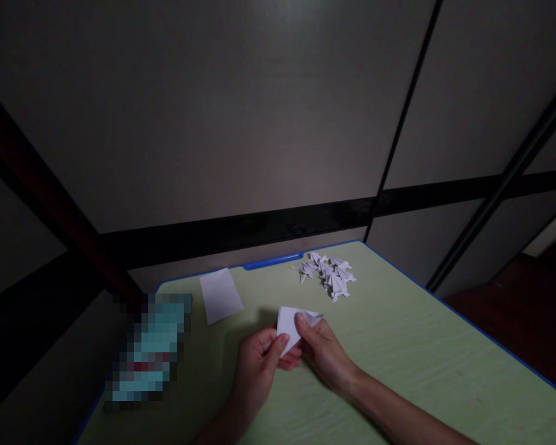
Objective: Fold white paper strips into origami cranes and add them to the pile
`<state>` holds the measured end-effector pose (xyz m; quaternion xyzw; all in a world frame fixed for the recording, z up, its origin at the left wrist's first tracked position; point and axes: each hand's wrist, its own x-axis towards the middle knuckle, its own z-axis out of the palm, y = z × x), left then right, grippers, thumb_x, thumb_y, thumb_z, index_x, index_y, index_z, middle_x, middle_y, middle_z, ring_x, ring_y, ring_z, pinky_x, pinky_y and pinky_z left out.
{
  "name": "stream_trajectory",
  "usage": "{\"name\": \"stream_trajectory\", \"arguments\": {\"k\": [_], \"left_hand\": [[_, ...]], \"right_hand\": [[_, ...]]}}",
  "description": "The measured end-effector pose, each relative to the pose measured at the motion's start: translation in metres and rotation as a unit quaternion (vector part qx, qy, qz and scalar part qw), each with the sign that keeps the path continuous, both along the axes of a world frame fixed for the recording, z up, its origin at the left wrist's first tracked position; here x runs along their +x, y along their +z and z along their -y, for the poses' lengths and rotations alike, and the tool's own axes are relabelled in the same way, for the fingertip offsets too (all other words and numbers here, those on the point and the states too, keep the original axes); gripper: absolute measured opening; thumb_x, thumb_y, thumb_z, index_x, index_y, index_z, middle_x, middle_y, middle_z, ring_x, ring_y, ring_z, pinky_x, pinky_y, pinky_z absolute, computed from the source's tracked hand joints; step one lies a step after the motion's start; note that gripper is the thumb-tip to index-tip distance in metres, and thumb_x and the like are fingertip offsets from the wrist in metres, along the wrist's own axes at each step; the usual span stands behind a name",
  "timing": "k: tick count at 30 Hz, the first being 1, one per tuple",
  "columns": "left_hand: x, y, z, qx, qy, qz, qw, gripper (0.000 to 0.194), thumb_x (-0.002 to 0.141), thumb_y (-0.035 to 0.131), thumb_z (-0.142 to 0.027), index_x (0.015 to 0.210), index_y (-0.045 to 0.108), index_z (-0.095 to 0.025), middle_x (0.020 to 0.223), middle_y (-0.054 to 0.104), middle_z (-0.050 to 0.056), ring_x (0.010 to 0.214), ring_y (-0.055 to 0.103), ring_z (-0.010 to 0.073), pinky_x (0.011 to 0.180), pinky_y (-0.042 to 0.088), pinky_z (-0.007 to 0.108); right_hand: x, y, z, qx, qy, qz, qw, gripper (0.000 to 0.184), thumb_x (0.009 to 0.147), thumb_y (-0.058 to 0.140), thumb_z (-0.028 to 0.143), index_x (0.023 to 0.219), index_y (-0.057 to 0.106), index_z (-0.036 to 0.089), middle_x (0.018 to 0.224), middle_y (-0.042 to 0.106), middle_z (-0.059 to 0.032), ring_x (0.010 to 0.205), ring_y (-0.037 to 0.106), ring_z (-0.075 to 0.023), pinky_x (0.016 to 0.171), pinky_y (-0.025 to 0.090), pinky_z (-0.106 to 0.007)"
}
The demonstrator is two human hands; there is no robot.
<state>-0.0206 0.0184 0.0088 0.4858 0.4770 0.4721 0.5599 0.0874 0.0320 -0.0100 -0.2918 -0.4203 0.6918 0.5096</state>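
A folded piece of white paper [288, 322] is held above the table between my two hands. My left hand [258, 357] pinches its lower left edge, thumb on top. On the right side, my right hand [323, 347] grips it with the thumb pressed on the upper face and fingers curled underneath. The far right corner of the paper comes to a narrow point. Beyond my hands lies a cluster of several folded white paper figures [332, 274]. A flat sheet of white paper [221, 296] rests to the left of them.
The light green table [426, 346] has a blue edge and a blue slot [273, 262] at its far side. At the left edge lies a blurred-out teal item [152, 346]. Dark-banded grey panels [241, 123] stand right behind the table.
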Motion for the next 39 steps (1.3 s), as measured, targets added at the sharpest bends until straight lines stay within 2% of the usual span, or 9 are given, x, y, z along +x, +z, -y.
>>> {"name": "stream_trajectory", "arguments": {"k": [8,13,15,18,20,26,28,32,39], "left_hand": [[-0.003,-0.002,0.001,-0.01,0.006,0.021,1.0,0.024,0.062,0.055,-0.033,0.06,0.058,-0.009,0.049,0.063,0.004,0.041,0.058,0.0126,0.042,0.045,0.02],[-0.012,-0.003,-0.003,-0.032,0.037,0.03,0.998,0.021,0.061,0.057,-0.03,0.057,0.057,-0.01,0.048,0.063,0.003,0.042,0.058,0.0123,0.043,0.045,0.02],[-0.014,-0.005,-0.006,-0.037,0.033,0.044,0.998,0.02,0.062,0.057,-0.029,0.059,0.056,-0.009,0.049,0.063,0.003,0.043,0.058,0.0116,0.044,0.044,0.019],[-0.013,-0.006,-0.008,-0.042,0.006,0.065,0.997,0.023,0.062,0.057,-0.028,0.075,0.054,-0.009,0.049,0.063,0.002,0.043,0.058,0.0115,0.043,0.043,0.018],[-0.011,-0.007,-0.007,-0.044,-0.016,0.064,0.997,0.035,0.062,0.058,-0.029,0.089,0.048,-0.01,0.049,0.063,0.001,0.041,0.057,0.0123,0.041,0.043,0.019],[-0.012,-0.012,-0.003,0.047,-0.016,-0.063,0.997,0.032,0.07,0.048,-0.029,0.097,0.043,-0.012,0.051,0.06,0.001,0.044,0.057,0.0142,0.041,0.043,0.022],[-0.014,-0.013,-0.001,0.163,0.019,-0.169,0.972,0.02,0.073,0.044,-0.025,0.09,0.05,-0.015,0.072,0.063,0.006,0.064,0.059,0.0164,0.052,0.046,0.024],[-0.016,-0.014,0.003,0.397,0.004,-0.347,0.85,0.016,0.075,0.041,-0.015,0.079,0.057,-0.018,0.09,0.058,0.007,0.086,0.052,0.0183,0.075,0.041,0.032],[-0.013,-0.015,0.005,0.486,-0.016,-0.503,0.715,0.022,0.076,0.035,-0.009,0.066,0.053,-0.016,0.067,0.057,0.004,0.063,0.051,0.0147,0.061,0.043,0.029]], "right_hand": [[0.024,0.012,-0.019,0.002,-0.066,0.038,0.997,0.037,0.069,0.051,0.041,0.049,0.053,0.011,0.043,0.049,0.0008,0.043,0.044,-0.008,0.045,0.035,-0.02],[0.052,0.018,-0.029,0.081,-0.219,0.148,0.961,0.038,0.076,0.037,0.043,0.073,0.059,0.011,0.067,0.062,-0.0086,0.059,0.055,-0.0153,0.058,0.042,-0.03],[0.056,0.021,-0.024,0.223,-0.228,0.28,0.906,0.027,0.073,0.048,0.033,0.091,0.056,0.015,0.092,0.059,-0.0102,0.08,0.053,-0.0184,0.067,0.042,-0.033],[0.051,0.027,-0.011,0.484,-0.119,0.448,0.743,0.027,0.073,0.048,0.021,0.1,0.052,0.02,0.106,0.052,-0.0077,0.096,0.044,-0.0197,0.079,0.034,-0.038],[0.046,0.028,-0.004,0.571,-0.082,0.488,0.655,0.023,0.077,0.044,0.016,0.098,0.053,0.02,0.099,0.056,-0.0066,0.092,0.045,-0.0181,0.077,0.034,-0.037],[0.044,0.028,-0.002,0.608,-0.098,0.527,0.586,0.021,0.082,0.035,0.017,0.087,0.055,0.016,0.072,0.059,-0.0049,0.071,0.048,-0.0141,0.068,0.034,-0.031],[0.044,0.028,-0.003,0.602,-0.094,0.547,0.573,0.024,0.083,0.032,0.016,0.083,0.055,0.015,0.067,0.057,-0.0047,0.066,0.046,-0.0137,0.066,0.033,-0.03],[0.039,0.028,0.001,0.599,-0.066,0.6,0.526,0.026,0.082,0.029,0.013,0.074,0.054,0.013,0.065,0.053,-0.0043,0.063,0.043,-0.0138,0.067,0.031,-0.031],[0.034,0.032,0.008,0.597,-0.034,0.633,0.492,0.02,0.078,0.034,0.012,0.068,0.05,0.014,0.063,0.051,-0.0032,0.063,0.041,-0.0146,0.068,0.028,-0.033]]}}
